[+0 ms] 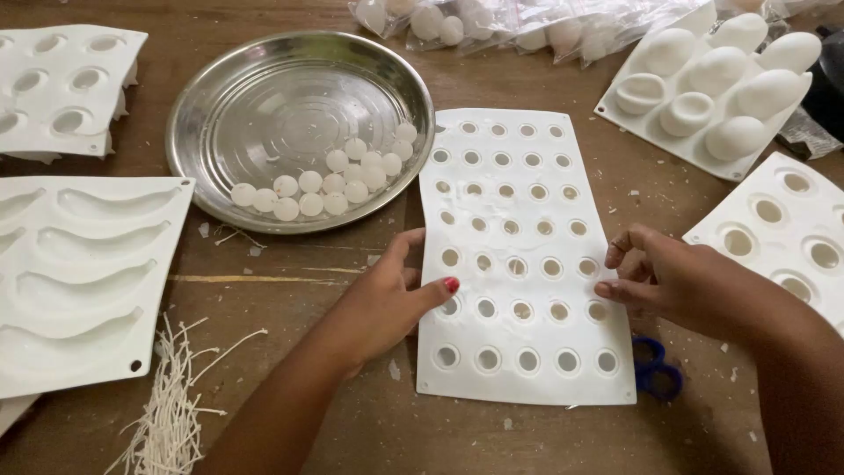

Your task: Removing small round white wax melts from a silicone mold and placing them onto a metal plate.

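Your left hand (378, 303) grips the left edge of the white silicone mould sheet (519, 255), thumb w/ red nail on top near a lower-row hole, other fingers curled at and under the edge. Hand closed on it.

Your right hand (664, 277) pinches the sheet's right edge, fingertips bent onto the rim beside the right column of holes. Also closed on the sheet.

Sheet lies flat at centre of the wooden tabletop (308, 281), long side running away from you, slightly wavy. Many small round holes in rows of five; most show pale fill inside, can't tell how full.

Round metal tray (264, 97) sits just left of the sheet's far end, nearly touching it. Small white balls (330, 183) clustered in the tray's near-right part, approx. two loose rows.

Near-left corner: banana-shaped mould (79, 281), curved cavities facing up. Loose bundle of white wick strings (171, 405) at the near edge beside it. Far-left corner: stacked mould w/ oval cavities (61, 84).

Far-right: egg-shaped mould (703, 97), domes up, two w/ dented tops. Right edge: another mould w/ larger round holes (782, 233), close to your right wrist.

Far edge: clear plastic bags (492, 22) holding white pieces. Blue scissor handles (655, 365) poke out from under the sheet's near-right corner. Wax crumbs scattered over the wood.
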